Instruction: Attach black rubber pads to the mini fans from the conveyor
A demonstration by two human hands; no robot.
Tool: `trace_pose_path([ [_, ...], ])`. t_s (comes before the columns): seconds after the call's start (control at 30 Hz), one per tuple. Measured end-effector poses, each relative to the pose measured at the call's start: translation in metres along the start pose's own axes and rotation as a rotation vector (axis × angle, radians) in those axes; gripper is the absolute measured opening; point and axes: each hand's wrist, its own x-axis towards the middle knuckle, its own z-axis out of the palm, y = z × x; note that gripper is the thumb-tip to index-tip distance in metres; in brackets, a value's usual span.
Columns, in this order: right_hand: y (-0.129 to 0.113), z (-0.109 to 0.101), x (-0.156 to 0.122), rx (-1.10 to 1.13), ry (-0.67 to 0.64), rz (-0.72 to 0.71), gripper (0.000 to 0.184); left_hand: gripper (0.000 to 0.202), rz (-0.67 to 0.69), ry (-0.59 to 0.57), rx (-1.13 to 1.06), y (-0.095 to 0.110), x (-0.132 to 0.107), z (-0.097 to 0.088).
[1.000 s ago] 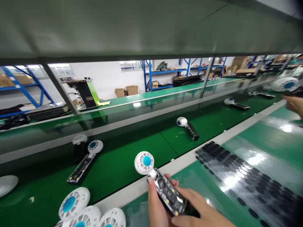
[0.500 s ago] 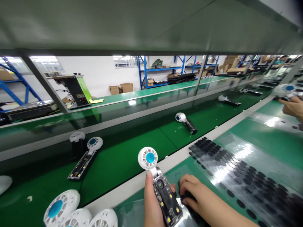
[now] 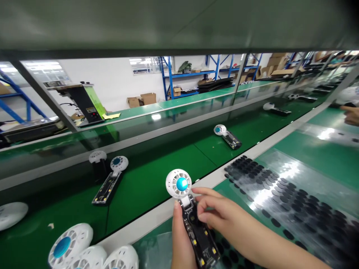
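My left hand (image 3: 181, 239) grips a handheld fan (image 3: 196, 233) by its handle. Its round white head, with vents and a bright blue centre, points away from me, and the handle shows a dark circuit board with small yellow parts. Over the upper end of the handle is my right hand (image 3: 217, 211), thumb and forefinger pinched together close to a round part on the board. Whatever lies between those fingertips is hidden. Beside my right arm, clear sheets carry rows of black round stickers (image 3: 294, 196), some of them partly under the arm.
Beyond the bench rail runs a green conveyor belt (image 3: 157, 160) bearing several similar fans (image 3: 231, 139). More white fan heads (image 3: 70, 244) cluster at lower left. A co-worker's hand (image 3: 352, 114) shows at the right edge. A grey shelf (image 3: 168, 26) hangs overhead.
My right hand has moved from the stickers beside the fan up and left onto the upper handle, fingers pinched. Fans on the belt have shifted right. The left hand keeps its grip.
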Motion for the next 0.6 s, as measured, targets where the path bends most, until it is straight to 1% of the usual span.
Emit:
trace_pose_path([
  [0.07, -0.0047, 0.0042, 0.0053, -0.056, 0.017, -0.013, 0.014, 0.031, 0.042, -0.015, 0.022, 0.0002, -0.0031, -0.0001],
  [0.13, -0.0053, 0.0058, 0.0080, -0.090, 0.028, -0.028, 0.016, 0.026, 0.063, -0.015, 0.031, -0.0002, -0.0052, -0.0018],
  [0.27, -0.0046, 0.0059, 0.0084, -0.135, 0.058, -0.052, 0.017, 0.029, 0.082, -0.004, 0.056, -0.0023, -0.0074, -0.0053],
  [0.4, -0.0051, 0.0086, 0.0075, -0.191, 0.054, -0.050, 0.018, 0.026, 0.068, 0.019, 0.102, -0.0037, -0.0084, -0.0055],
  [0.6, 0.0002, 0.0121, 0.0066, -0.231, 0.046, -0.047, 0.017, 0.028, 0.058, 0.050, 0.150, -0.0046, -0.0095, -0.0069],
])
